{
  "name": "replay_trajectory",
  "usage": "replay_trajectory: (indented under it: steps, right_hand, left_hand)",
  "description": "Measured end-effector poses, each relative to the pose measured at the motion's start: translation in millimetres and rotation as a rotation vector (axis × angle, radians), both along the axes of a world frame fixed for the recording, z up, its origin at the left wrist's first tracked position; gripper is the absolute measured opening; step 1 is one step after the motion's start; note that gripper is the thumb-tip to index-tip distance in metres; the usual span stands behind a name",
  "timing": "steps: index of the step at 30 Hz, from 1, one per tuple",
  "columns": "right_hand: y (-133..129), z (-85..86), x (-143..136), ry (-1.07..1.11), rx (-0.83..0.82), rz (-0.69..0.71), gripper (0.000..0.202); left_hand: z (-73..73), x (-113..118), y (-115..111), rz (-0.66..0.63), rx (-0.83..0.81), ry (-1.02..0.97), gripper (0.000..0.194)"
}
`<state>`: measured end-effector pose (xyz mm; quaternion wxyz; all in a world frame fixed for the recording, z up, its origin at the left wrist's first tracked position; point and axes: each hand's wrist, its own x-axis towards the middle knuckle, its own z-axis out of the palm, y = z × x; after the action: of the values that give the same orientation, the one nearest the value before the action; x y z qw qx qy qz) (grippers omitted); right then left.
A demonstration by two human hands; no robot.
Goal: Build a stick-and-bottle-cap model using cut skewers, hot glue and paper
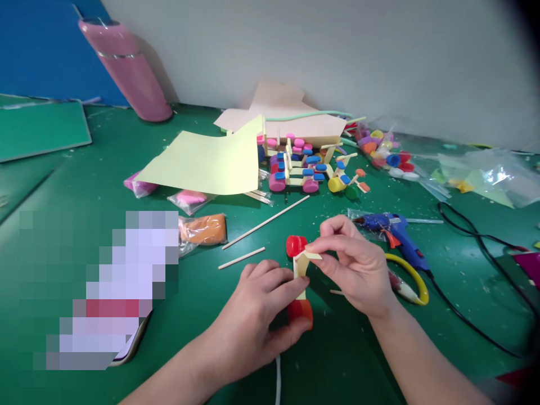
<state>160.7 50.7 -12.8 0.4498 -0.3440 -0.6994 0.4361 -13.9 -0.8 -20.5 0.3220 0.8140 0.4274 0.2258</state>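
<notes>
Low over the table, my left hand grips a small craft piece made of a pale yellow strip between two caps. Its thumb and fingers close around the near orange-red cap and the strip's lower part. A bright red cap is at the far end. My right hand pinches the bent upper end of the pale strip between thumb and index finger. To the left of the hands lie two thin wooden sticks. The inner side of the left fingers is hidden.
A blue glue gun with a black cord lies right, by a yellow ring. Behind stand several cap-and-stick models and a yellow sheet. Left are an orange clay pack, a blurred-out phone and a pink tumbler.
</notes>
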Motion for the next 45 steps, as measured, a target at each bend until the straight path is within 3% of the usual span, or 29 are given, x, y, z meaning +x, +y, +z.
replay_trajectory:
  steps: [28,45]
  right_hand:
    - [-3.6,2.0,2.6,0.017,-0.014,0.004,0.026]
    - [-18.6,1.3,17.3,-0.173,0.019,0.115,0.025]
  left_hand:
    - [1.6,1.6,3.7,-0.027,0.006,0.055,0.03]
    - [5.9,0.7,3.3,-0.034,-0.06,0.095,0.042]
